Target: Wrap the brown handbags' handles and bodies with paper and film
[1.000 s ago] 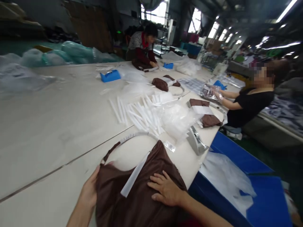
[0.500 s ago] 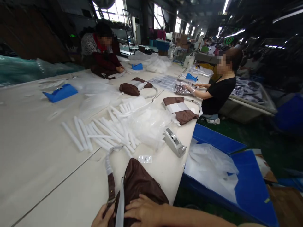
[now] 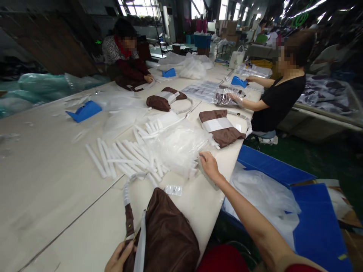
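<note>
A dark brown handbag (image 3: 167,230) lies on the near part of the table, its strap (image 3: 126,196) partly wrapped in white. My left hand (image 3: 120,257) grips the bag at its strap end, beside a metal ring. A pale strip (image 3: 141,241) runs down the bag next to this hand. My right hand (image 3: 209,165) is stretched forward with curled fingers over the grey tape dispenser (image 3: 209,180), which hand and forearm mostly cover. Whether tape is between those fingertips is hidden. A small clear packet (image 3: 173,190) lies just beyond the bag.
White foam sticks (image 3: 124,155) and clear plastic bags (image 3: 178,145) lie mid-table. Two banded brown bags (image 3: 218,126) (image 3: 161,101) sit beyond. Blue dispensers (image 3: 85,111) stand around. A blue bin (image 3: 314,215) with plastic is at right. Two co-workers (image 3: 283,94) (image 3: 124,56) work at the table.
My right hand has left the brown handbag and moved forward to the tape dispenser. My left hand stays on the bag's strap end. The right co-worker's hand has reached a blue dispenser.
</note>
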Demonstrator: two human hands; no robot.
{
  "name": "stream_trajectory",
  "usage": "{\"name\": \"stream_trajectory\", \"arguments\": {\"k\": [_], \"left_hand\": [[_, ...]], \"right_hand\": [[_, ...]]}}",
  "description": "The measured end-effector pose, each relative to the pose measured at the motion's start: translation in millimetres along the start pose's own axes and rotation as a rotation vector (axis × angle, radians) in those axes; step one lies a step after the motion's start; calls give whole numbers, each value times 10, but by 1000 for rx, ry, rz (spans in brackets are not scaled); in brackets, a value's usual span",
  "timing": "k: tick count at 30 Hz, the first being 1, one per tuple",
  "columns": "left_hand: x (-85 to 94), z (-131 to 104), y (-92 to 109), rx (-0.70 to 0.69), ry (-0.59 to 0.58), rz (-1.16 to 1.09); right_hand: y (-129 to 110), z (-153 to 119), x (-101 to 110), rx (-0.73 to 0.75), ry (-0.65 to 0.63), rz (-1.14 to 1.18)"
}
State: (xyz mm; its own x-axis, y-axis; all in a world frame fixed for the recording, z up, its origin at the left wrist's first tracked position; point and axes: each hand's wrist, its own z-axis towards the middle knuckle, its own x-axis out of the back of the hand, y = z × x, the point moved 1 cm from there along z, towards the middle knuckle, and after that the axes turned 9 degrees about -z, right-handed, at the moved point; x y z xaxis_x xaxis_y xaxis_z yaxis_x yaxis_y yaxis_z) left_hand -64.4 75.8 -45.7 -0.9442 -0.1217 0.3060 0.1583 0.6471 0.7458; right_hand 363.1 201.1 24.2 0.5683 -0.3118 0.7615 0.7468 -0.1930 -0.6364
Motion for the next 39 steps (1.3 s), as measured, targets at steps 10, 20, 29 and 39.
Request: {"name": "stream_trajectory", "arguments": {"k": [10,20,29,39], "left_hand": [[-51,-221,115,-77,-52,-66],[-42,-218,27,-132,-85,-254],[-127,-472,107,-192,-83,-423],[-4,-559,72,-232,-275,-613]], "right_hand": [[-75,413,-142,120,-136,-233],[9,-159,634,-270,128,898],[-533,-1031,71,-396,-470,919],[-1435,-1355,-969,-161,-941,648]]}}
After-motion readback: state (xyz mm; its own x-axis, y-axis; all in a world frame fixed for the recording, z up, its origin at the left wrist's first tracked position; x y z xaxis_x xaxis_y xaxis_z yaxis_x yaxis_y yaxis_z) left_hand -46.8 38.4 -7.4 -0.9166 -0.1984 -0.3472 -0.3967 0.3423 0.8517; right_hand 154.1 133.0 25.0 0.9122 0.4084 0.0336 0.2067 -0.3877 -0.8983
